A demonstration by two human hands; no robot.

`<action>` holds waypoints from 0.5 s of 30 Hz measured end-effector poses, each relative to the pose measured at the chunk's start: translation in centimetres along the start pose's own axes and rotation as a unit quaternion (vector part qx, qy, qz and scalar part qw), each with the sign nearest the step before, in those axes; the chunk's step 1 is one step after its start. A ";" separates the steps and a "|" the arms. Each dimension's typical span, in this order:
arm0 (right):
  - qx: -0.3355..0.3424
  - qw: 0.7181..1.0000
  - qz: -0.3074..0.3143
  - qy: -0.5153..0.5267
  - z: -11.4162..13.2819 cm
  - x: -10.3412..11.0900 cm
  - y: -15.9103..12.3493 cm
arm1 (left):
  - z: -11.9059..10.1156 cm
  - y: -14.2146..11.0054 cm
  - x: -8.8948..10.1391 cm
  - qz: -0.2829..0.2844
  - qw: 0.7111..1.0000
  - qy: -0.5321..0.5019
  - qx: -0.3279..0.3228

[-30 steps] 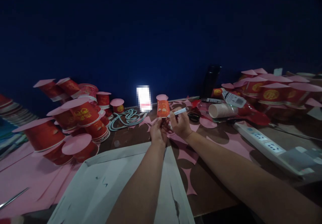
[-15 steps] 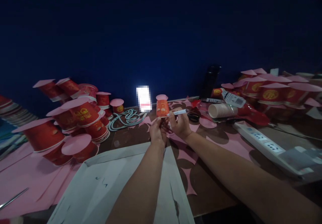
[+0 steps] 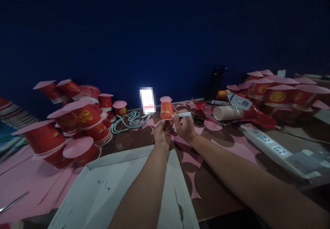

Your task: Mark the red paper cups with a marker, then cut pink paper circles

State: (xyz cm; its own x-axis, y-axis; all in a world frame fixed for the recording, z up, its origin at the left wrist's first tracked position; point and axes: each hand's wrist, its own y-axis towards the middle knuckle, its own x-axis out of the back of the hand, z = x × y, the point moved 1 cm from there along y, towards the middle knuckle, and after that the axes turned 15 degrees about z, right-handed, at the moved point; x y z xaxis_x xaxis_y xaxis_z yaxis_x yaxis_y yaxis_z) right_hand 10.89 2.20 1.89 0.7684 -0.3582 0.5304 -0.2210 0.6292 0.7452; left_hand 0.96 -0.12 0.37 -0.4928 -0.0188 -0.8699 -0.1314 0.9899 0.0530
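Held upside down by its rim, a red paper cup (image 3: 166, 110) with a pink paper disc (image 3: 165, 99) on its base is in my left hand (image 3: 161, 133). The fingers of that hand are closed at the cup's lower edge. My right hand (image 3: 184, 126) grips a white marker (image 3: 185, 114), its tip at the right side of the cup near the rim. Beyond the cup, to the left, stands a bright, pixelated rectangle (image 3: 147, 101). A white shallow tray or box lid (image 3: 116, 187) lies under my forearms.
Disc-topped red cups (image 3: 85, 114) are piled at left, and more (image 3: 278, 95) at right. Pink paper sheets (image 3: 31, 181), a pale blue cable (image 3: 129, 122), nested cups (image 3: 228, 113), black-handled scissors (image 3: 198, 119), a power strip (image 3: 268, 145) and cut paper scraps (image 3: 239, 146) lie around.
Very little differs. The marker in my right hand has shifted slightly against the cup's side; the cup stays in my left hand.
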 end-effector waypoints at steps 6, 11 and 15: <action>-0.005 0.997 0.000 0.073 0.3 0.0 0.0 | -0.4 0.2 -0.1 -0.008 1.000 -0.020 0.007; -0.102 0.961 -0.019 0.255 -1.0 -0.6 0.5 | -1.0 0.4 -0.2 -0.038 0.999 -0.035 0.011; -0.227 0.901 0.007 0.370 -1.9 -1.3 0.9 | -0.9 0.2 -0.2 -0.006 0.999 -0.029 0.022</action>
State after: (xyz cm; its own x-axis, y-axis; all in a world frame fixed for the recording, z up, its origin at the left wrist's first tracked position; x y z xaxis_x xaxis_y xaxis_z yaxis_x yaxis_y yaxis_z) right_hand 10.85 4.52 1.11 0.9945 0.1050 -0.0017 -0.0951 0.9073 0.4096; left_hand 0.26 -0.09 1.04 -0.4410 -0.0243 -0.8972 -0.0988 0.9949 0.0217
